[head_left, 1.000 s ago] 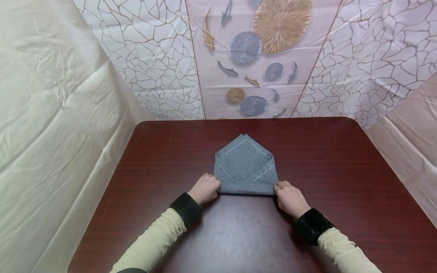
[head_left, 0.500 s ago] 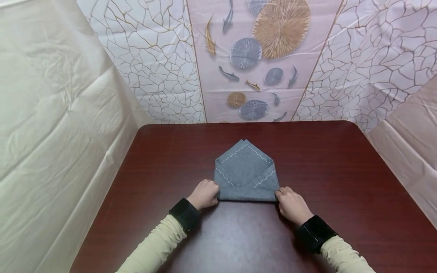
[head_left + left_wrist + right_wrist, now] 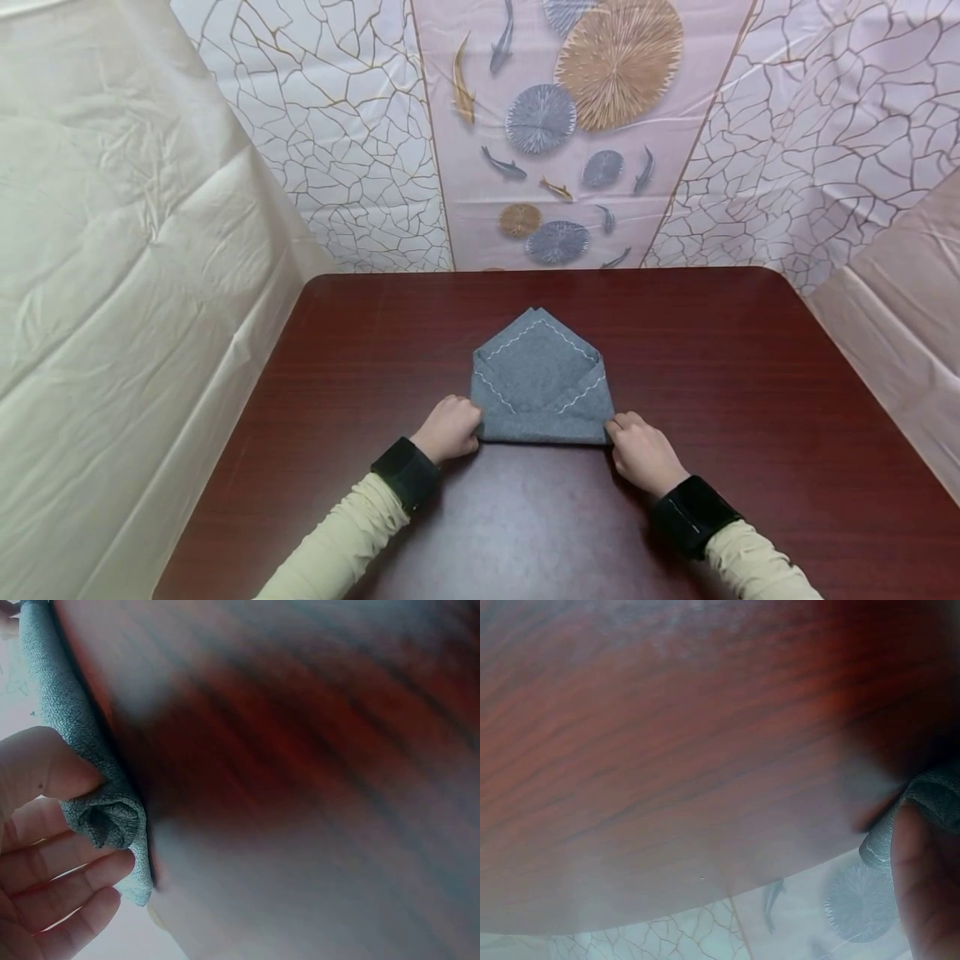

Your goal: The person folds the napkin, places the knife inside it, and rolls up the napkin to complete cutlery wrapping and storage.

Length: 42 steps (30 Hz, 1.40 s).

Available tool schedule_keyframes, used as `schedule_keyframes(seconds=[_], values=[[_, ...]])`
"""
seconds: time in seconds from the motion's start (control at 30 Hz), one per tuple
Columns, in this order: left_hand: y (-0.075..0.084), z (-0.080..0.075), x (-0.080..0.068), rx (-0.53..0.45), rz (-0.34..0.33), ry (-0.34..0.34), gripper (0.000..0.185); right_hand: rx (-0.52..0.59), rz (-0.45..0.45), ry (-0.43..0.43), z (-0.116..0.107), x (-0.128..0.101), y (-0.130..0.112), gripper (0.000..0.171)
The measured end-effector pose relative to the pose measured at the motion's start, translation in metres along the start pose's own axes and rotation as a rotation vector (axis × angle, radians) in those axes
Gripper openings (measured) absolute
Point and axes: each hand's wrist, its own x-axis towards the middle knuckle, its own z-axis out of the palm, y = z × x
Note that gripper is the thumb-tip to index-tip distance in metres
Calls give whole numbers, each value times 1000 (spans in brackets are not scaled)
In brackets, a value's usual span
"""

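Note:
In the head view a grey cloth [image 3: 542, 375] with white wavy stitching lies on the table, folded into a pointed, envelope-like shape. Its tip faces the far edge, and its near edge is rolled up. My left hand [image 3: 448, 427] grips the left end of that roll. Seen from the left wrist, the thumb presses on top of the coiled end [image 3: 112, 821] while the fingers curve underneath. At the opposite end, my right hand [image 3: 643, 450] pinches the roll's right corner. The right wrist view catches only part of those fingers [image 3: 926, 889] against the cloth [image 3: 881, 844].
A dark red-brown wooden table [image 3: 360, 350] with rounded far corners carries the cloth. Behind it hangs a patterned fabric sheet [image 3: 480, 242] with fish and round motifs. Pale fabric drapes line the left side [image 3: 112, 333] and right side [image 3: 900, 308].
Table, cloth and hands sit a little lower in the head view than a second ago, the backdrop too, as the camera tilted slightly. Both hands keep their hold on the roll's ends.

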Motion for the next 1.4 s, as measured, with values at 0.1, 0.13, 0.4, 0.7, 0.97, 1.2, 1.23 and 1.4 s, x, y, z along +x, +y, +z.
schedule_keyframes(seconds=[0.1, 0.13, 0.4, 0.7, 0.97, 1.2, 1.23, 1.4], values=[[0, 1, 0, -3, -6, 5, 21, -5, 29, -44, 0, -1, 0, 15], [0, 2, 0, -4, -7, 6, 21, -9, 37, -57, 0, -1, 0, 15], [-1, 3, 0, 2, -3, 10, 21, -12, 56, -85, -2, -1, 0, 14], [-6, 2, -4, -192, -65, -88, 22, 85, 122, -136, -11, -2, 2, 21], [-19, 4, -12, -491, -54, -115, 13, 346, 226, -186, -23, 0, 12, 24], [-29, 7, -12, -656, -113, -123, 12, 454, 304, -172, -25, 4, 19, 22], [-31, 8, -10, -658, -130, -124, 12, 447, 317, -169, -24, 5, 19, 21], [-36, 10, -2, -664, -219, -125, 8, 426, 411, -169, -18, 14, 21, 15]])
